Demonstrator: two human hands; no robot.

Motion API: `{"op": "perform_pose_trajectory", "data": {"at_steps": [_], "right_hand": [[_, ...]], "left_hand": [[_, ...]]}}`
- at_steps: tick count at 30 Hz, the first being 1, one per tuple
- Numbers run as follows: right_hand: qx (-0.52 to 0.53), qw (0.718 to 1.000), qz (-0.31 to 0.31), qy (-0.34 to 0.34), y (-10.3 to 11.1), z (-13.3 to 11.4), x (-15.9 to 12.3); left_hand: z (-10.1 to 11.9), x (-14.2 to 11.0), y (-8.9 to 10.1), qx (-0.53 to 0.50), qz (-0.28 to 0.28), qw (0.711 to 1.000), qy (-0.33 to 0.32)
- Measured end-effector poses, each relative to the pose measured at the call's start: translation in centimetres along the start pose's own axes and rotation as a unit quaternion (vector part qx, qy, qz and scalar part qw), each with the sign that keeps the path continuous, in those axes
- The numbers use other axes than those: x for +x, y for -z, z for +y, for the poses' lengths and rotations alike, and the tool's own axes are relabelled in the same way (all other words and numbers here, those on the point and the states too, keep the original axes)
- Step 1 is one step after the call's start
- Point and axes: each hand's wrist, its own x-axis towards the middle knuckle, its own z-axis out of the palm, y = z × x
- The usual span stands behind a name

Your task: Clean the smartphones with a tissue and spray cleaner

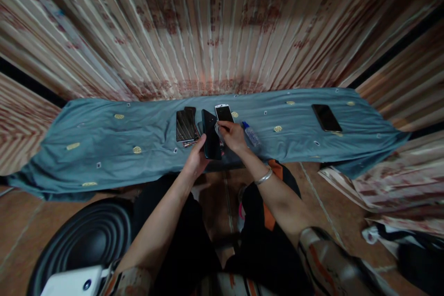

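Note:
My left hand [196, 157] grips a dark phone [210, 141] from below, holding it tilted above the blue cloth [104, 148]. My right hand [231, 135] is closed in a pinch on something small and pale that I cannot make out, pressed against the phone's upper right edge. A silver bangle [263, 176] sits on my right wrist. Just behind my hands a white-framed phone [224, 113] lies flat on the cloth. A small stack of dark phones [185, 126] lies to the left of the held phone.
A small clear bottle with a blue cap [250, 133] lies right of my right hand. Another black phone [326, 117] rests far right on the cloth. A black ribbed basin [86, 236] and a white device [74, 283] sit lower left. Striped curtains [222, 23] hang behind.

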Motion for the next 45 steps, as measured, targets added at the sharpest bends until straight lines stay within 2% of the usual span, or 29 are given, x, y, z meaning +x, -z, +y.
{"op": "perform_pose_trajectory", "data": {"at_steps": [5, 10, 21, 27, 33, 39, 45], "right_hand": [[-0.019, 0.999, 0.033, 0.012, 0.3, 0.9, 0.8], [-0.030, 0.997, 0.053, 0.055, 0.5, 1.3, 0.7], [-0.028, 0.982, 0.013, 0.187, 1.0, 0.1, 0.0], [-0.049, 0.973, -0.008, 0.225, 1.4, 0.5, 0.0], [-0.065, 0.983, 0.012, 0.173, 1.3, 1.3, 0.4], [-0.034, 0.992, 0.030, 0.115, 0.9, 0.9, 0.6], [-0.015, 0.998, 0.011, 0.059, 0.3, 0.2, 0.1]], "left_hand": [[-0.2, -0.3, -0.2, 0.013, -0.024, 1.000, 0.010], [-0.5, -0.1, 0.0, 0.018, -0.031, 0.999, 0.018], [-1.3, 0.1, 0.1, 0.032, -0.030, 0.998, 0.033], [-1.3, 0.1, 0.1, 0.038, -0.027, 0.998, 0.034], [-0.4, -0.2, -0.2, 0.028, -0.021, 0.999, 0.018], [-0.2, -0.1, -0.2, 0.006, -0.015, 1.000, 0.013], [-0.1, 0.3, 0.0, -0.016, -0.013, 1.000, 0.001]]}}
